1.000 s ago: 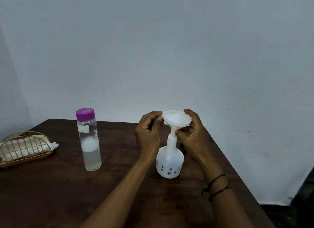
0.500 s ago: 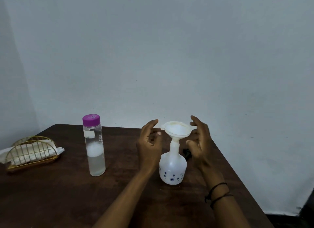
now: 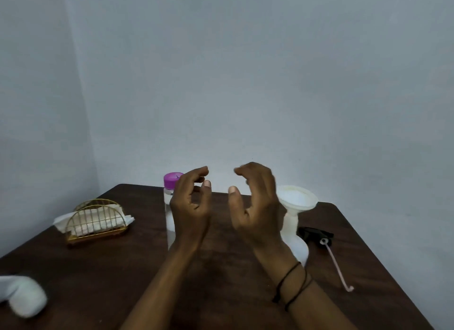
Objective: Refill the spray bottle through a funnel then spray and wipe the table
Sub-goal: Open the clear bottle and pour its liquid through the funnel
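Neither grip holds anything: the left hand (image 3: 190,207) and right hand (image 3: 255,207) are raised above the table (image 3: 122,268), palms facing, fingers loosely curled. Behind the right hand the white spray bottle (image 3: 298,246) stands with the funnel (image 3: 298,198) in its neck. The purple-capped water bottle (image 3: 169,207) stands behind the left hand.

two hands are seen, the left hand (image 3: 190,208) and the right hand (image 3: 255,207), both raised and empty. one spray bottle (image 3: 296,241) is counted, with one funnel (image 3: 298,198) set in it. one water bottle (image 3: 170,202) with one purple cap (image 3: 173,180) is counted. one napkin holder (image 3: 97,221), one white cloth (image 3: 23,296) and one detached spray head (image 3: 315,234) are counted on one table (image 3: 221,280).
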`<state>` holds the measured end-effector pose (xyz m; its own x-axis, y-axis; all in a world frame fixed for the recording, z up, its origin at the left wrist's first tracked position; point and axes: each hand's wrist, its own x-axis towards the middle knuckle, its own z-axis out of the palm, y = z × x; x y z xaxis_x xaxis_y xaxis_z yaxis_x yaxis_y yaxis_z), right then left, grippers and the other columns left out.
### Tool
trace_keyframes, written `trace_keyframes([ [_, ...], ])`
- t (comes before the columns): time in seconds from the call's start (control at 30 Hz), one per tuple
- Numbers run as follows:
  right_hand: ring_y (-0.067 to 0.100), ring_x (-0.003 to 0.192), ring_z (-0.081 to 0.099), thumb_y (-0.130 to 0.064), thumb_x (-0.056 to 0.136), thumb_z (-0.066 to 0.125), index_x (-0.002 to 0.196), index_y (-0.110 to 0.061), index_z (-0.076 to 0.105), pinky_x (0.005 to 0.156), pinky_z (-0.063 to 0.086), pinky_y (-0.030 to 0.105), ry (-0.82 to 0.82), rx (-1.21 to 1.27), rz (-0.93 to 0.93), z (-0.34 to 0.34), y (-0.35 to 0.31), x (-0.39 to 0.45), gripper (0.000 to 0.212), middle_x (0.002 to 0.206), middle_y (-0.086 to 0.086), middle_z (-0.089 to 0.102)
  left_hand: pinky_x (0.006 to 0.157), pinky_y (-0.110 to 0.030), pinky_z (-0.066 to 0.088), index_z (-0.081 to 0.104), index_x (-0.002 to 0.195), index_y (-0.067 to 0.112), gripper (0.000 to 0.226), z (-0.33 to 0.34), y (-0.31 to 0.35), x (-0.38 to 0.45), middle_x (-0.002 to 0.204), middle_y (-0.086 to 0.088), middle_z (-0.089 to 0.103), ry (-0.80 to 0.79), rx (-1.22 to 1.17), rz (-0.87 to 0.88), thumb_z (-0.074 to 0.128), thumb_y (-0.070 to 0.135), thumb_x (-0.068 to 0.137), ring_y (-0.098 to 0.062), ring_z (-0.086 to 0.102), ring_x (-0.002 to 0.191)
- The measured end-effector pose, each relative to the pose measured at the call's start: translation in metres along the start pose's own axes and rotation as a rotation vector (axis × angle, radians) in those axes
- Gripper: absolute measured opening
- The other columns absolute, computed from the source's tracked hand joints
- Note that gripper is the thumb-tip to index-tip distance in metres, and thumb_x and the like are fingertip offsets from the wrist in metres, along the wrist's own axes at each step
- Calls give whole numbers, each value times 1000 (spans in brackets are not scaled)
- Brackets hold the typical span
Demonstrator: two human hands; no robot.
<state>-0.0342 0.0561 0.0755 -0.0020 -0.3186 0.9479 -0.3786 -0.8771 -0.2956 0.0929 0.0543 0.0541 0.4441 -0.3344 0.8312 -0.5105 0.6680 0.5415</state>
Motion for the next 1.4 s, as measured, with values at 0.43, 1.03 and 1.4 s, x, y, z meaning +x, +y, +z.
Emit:
trace_keyframes([
  [0.43, 5, 96, 57, -33, 91, 67, 120, -24, 63, 67, 44, 3, -408, 212, 432, 110, 4, 7, 30, 120, -7, 57, 94, -18, 33, 46, 137, 13, 69, -45, -70, 2, 137, -7, 50, 25, 369, -130, 59, 46, 77, -14, 41, 123],
  [1.03, 1, 92, 59, -26, 79, 80, 111, -22, 62, 66, 46, 3, -335, 292, 507, 126, 9, 7, 38, 105, -11, 62, 87, -34, 53, 36, 140, 32, 58, -28, -79, -18, 121, 9, 60, -98, 175, -201, 59, 25, 87, -9, 60, 109],
  [1.4, 2, 98, 58, -30, 72, 87, 117, -24, 68, 75, 50, 6, -278, 341, 553, 123, 8, 2, 49, 109, -8, 61, 81, 0, 37, 35, 139, 33, 52, -22, -75, -23, 114, 29, 48, -59, 171, -182, 47, 46, 91, 13, 50, 106],
])
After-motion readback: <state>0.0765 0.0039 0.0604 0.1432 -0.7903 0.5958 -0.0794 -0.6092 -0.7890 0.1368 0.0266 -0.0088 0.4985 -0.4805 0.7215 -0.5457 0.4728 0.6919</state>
